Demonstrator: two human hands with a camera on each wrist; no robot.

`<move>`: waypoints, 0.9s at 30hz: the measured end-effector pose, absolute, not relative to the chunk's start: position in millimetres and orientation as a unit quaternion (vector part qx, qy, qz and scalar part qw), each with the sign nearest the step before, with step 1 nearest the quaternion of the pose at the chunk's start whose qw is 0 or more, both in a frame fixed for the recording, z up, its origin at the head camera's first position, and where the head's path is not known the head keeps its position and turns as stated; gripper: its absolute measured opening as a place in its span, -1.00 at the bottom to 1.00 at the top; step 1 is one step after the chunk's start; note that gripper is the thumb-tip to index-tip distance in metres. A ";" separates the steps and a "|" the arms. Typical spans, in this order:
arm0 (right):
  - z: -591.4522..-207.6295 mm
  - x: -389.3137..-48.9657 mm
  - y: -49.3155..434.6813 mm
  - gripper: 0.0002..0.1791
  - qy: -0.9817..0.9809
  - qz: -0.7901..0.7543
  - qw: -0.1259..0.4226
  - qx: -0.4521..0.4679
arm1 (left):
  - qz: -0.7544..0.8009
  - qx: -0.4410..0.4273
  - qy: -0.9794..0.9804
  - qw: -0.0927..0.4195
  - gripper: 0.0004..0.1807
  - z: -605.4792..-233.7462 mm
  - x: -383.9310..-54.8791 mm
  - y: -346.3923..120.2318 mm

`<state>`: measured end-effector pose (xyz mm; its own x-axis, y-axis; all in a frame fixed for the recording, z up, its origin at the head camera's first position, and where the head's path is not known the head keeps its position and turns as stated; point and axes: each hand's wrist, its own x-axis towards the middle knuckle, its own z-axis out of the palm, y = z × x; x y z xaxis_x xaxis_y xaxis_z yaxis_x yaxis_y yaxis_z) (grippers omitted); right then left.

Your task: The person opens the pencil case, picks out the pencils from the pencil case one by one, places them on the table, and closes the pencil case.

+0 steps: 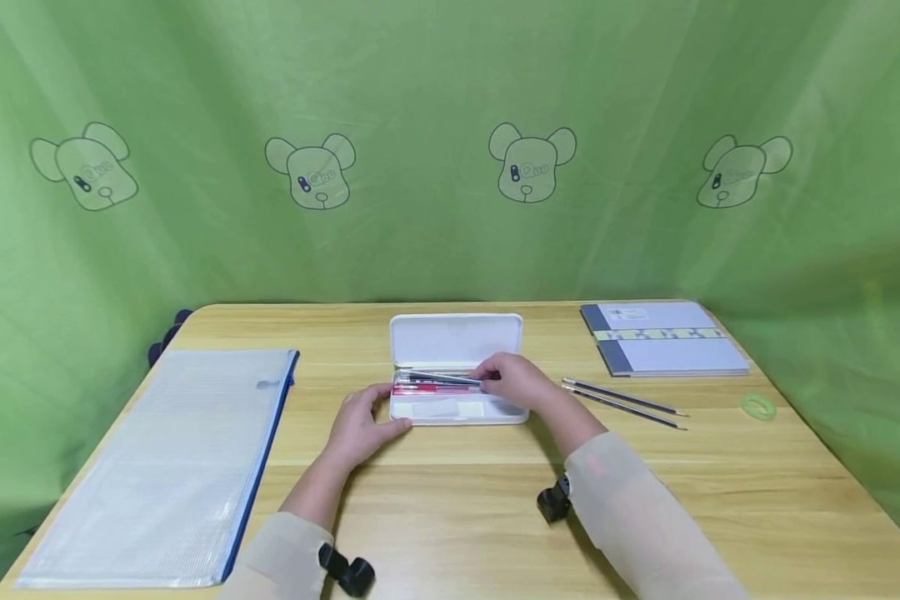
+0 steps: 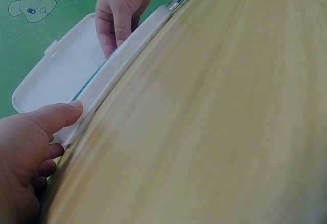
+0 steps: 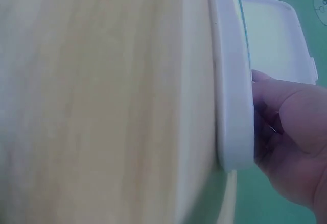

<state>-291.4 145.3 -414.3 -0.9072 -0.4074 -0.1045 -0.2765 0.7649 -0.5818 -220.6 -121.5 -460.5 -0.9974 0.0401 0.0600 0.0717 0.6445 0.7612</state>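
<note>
An open white pencil case point(image 1: 506, 413) lies on the table with its lid tipped back. Red and dark pens point(image 1: 427, 387) lie along its inside, beside a pale block. My left hand point(image 1: 360, 427) grips the case's left end, thumb over the front edge and fingers round the side, as the left wrist view also shows. Reaching into the right part of the case, my right hand point(image 1: 521, 382) pinches one end of a slim pencil point(image 1: 450, 379) that lies slantwise over the pens. In the right wrist view, the case wall point(image 3: 235, 96) hides the fingertips.
Two dark pencils point(image 1: 622, 404) lie to the right of the case. Behind them sits a grey-blue notebook point(image 1: 667, 354) with a patterned band, and a green ring point(image 1: 757, 407) lies near the right edge. A translucent zip folder point(image 1: 165, 467) covers the table's left side.
</note>
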 end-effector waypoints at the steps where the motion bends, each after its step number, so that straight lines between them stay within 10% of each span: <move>1: -413.3 -290.6 146.1 -0.76 0.932 -0.294 0.112 -0.182 | -0.421 -0.030 -0.906 0.018 -0.26 -460.2 -220.4 -121.4; 27: -386.3 -256.7 237.7 -0.75 0.935 -0.312 0.040 -0.162 | -0.421 -0.029 -0.907 0.015 -0.25 -459.4 -219.9 -121.0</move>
<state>-256.7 237.7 -386.3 -0.9443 -0.3282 0.0257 -0.2777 0.7522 -0.5975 -219.9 -121.0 -459.4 -0.9978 0.0410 0.0513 0.0657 0.6443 0.7620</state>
